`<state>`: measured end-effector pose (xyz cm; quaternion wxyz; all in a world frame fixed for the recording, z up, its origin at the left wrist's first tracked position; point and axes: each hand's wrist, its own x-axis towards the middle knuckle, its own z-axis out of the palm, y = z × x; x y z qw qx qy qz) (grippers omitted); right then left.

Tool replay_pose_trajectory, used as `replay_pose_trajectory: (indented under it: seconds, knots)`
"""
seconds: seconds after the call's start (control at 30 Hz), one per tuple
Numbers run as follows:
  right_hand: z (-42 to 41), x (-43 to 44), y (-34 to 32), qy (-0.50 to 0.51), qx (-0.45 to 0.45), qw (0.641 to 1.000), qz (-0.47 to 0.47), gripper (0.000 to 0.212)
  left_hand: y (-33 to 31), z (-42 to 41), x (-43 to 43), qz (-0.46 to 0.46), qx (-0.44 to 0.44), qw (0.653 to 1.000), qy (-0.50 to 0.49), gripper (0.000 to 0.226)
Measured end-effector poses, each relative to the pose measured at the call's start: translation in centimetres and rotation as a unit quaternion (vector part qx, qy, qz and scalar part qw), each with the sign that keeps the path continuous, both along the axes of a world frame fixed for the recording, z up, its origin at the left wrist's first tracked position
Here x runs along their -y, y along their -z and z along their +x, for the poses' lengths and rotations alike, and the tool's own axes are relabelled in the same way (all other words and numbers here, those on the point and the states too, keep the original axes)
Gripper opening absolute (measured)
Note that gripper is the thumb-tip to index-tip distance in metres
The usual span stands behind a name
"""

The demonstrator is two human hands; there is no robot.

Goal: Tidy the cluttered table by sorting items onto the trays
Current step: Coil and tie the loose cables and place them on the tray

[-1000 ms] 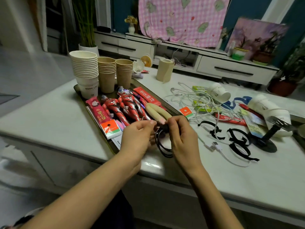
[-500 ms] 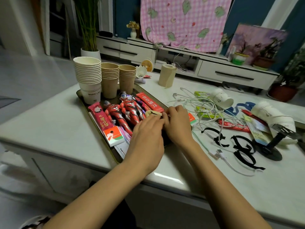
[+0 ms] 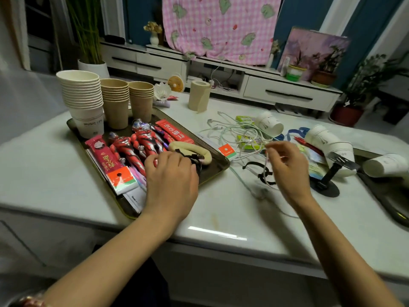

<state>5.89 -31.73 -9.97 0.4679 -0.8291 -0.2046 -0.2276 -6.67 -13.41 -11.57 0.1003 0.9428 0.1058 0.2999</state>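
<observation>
A dark tray (image 3: pixel 213 171) on the left of the white table holds stacked paper cups (image 3: pixel 81 100), red toy figures (image 3: pixel 137 142), red packets (image 3: pixel 177 131), a beige band (image 3: pixel 190 149) and a coiled black band (image 3: pixel 195 161). My left hand (image 3: pixel 172 176) lies over the tray's near right part, fingers relaxed, fingertips on the black band. My right hand (image 3: pixel 287 167) hovers right of the tray and pinches a white cable (image 3: pixel 266 171) between thumb and forefinger. The cable hangs down from the tangle of white cables (image 3: pixel 239 134).
Black headbands (image 3: pixel 250 165) lie under the right hand. Tipped paper cups (image 3: pixel 269 125), a black stand (image 3: pixel 327 185), flat packets and blue straps crowd the right side. A second dark tray (image 3: pixel 389 200) sits at the right edge. A paper roll (image 3: pixel 199 95) stands behind.
Both hands brought the black band from the table edge down onto the tray. The right hand then left it, moved right and took a white cable. The left hand stays on the tray.
</observation>
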Motion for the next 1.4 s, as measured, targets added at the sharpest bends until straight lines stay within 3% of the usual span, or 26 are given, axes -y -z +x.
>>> replay_pose_trajectory:
  seconds: [0.1,0.23,0.33,0.4,0.5,0.6,0.67,0.77,0.87,0.93,0.97,1.03,1.07,1.23,1.4]
  knots:
    - [1.0,3.7,-0.5,0.069,-0.062,0.996,0.007,0.015,-0.3,0.4,1.2,-0.007,0.022,0.998,0.057,0.033]
    - [0.3,4.6,-0.2,0.010,-0.108,0.992,-0.064,0.019,0.3,1.1,3.0,0.013,0.016,0.989,0.144,0.028]
    - [-0.5,3.7,0.0,-0.021,-0.113,0.989,-0.089,0.019,0.5,1.4,4.2,0.014,0.012,0.990,0.137,0.023]
    - [-1.0,2.8,0.6,-0.055,-0.128,0.976,-0.166,0.015,0.2,1.4,4.7,0.020,0.014,0.993,0.114,0.030]
    - [-1.5,1.7,2.2,-0.052,-0.073,0.946,-0.312,0.020,0.1,1.4,5.1,0.013,0.011,0.989,0.148,0.032]
    - [-1.6,2.2,1.9,0.036,-0.022,0.966,-0.255,0.011,0.6,0.9,5.3,0.034,-0.001,0.982,0.187,0.023]
    - [-1.5,3.5,1.6,0.068,-0.076,0.962,-0.254,0.005,0.6,0.6,5.5,0.007,-0.009,0.978,0.207,0.017]
    - [-2.1,4.9,1.4,0.045,-0.193,0.898,-0.392,0.015,0.7,0.7,6.0,-0.060,-0.026,0.973,0.221,0.022]
    - [-2.9,5.4,1.9,0.040,-0.179,0.878,-0.442,0.017,0.8,0.8,7.2,-0.207,-0.043,0.952,0.222,0.022]
    - [-3.6,5.9,1.9,0.047,-0.137,0.912,-0.383,0.015,0.5,0.8,8.5,-0.335,-0.081,0.917,0.198,0.021]
    - [-4.1,6.1,1.8,0.036,-0.127,0.940,-0.315,0.012,0.3,0.9,9.1,-0.417,-0.112,0.882,0.190,0.022]
    - [-5.8,5.9,1.4,-0.017,-0.098,0.975,-0.197,0.009,-0.1,1.0,10.2,-0.578,-0.156,0.776,0.196,0.029]
    - [-6.7,5.5,1.2,-0.051,-0.080,0.979,-0.182,0.009,-0.3,1.1,10.6,-0.621,-0.167,0.738,0.204,0.033]
    - [-9.1,3.7,1.7,-0.149,-0.019,0.974,-0.167,0.007,-0.5,1.1,11.2,-0.677,-0.075,0.709,0.181,0.031]
    - [-8.2,4.4,2.3,-0.166,-0.009,0.968,-0.186,0.015,-2.3,2.2,8.2,-0.836,0.030,0.527,0.148,0.031]
